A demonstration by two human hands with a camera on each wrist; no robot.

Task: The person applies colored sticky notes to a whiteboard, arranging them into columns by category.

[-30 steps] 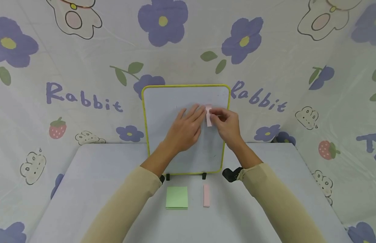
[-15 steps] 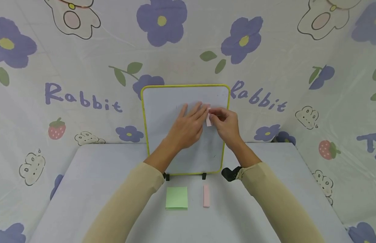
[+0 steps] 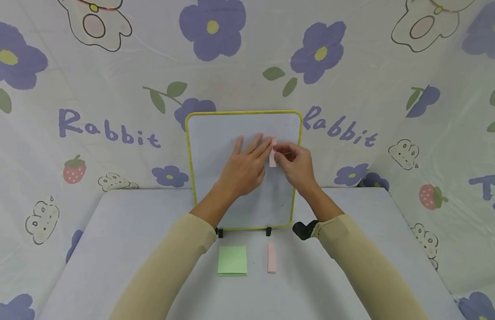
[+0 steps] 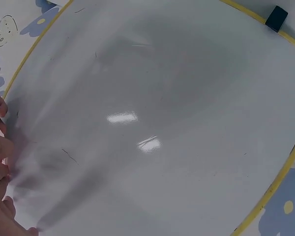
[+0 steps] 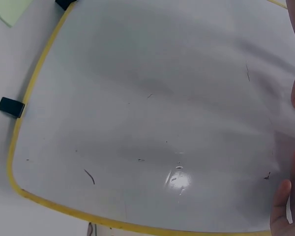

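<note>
A small whiteboard (image 3: pixel 215 133) with a yellow rim stands upright at the back of the table. My left hand (image 3: pixel 247 165) lies flat against it with straight fingers, the fingertips at a narrow pink sticky strip (image 3: pixel 273 158). My right hand (image 3: pixel 295 163) pinches that strip from the right, against the board. The left wrist view shows the board face (image 4: pixel 162 123) and fingertips (image 4: pixel 0 162) at its left edge. In the right wrist view the board (image 5: pixel 152 113) fills the frame, with fingers (image 5: pixel 285 206) at the right edge.
On the table in front of the board lie a green sticky-note pad (image 3: pixel 232 260) and a pink strip pad (image 3: pixel 271 257). Two black clips (image 3: pixel 268 231) hold the board's bottom edge. A printed flower-and-rabbit cloth (image 3: pixel 111 89) hangs behind.
The pink strip and my right hand have shifted slightly left on the board, closer to my left fingertips. My left hand stays flat on the board.
</note>
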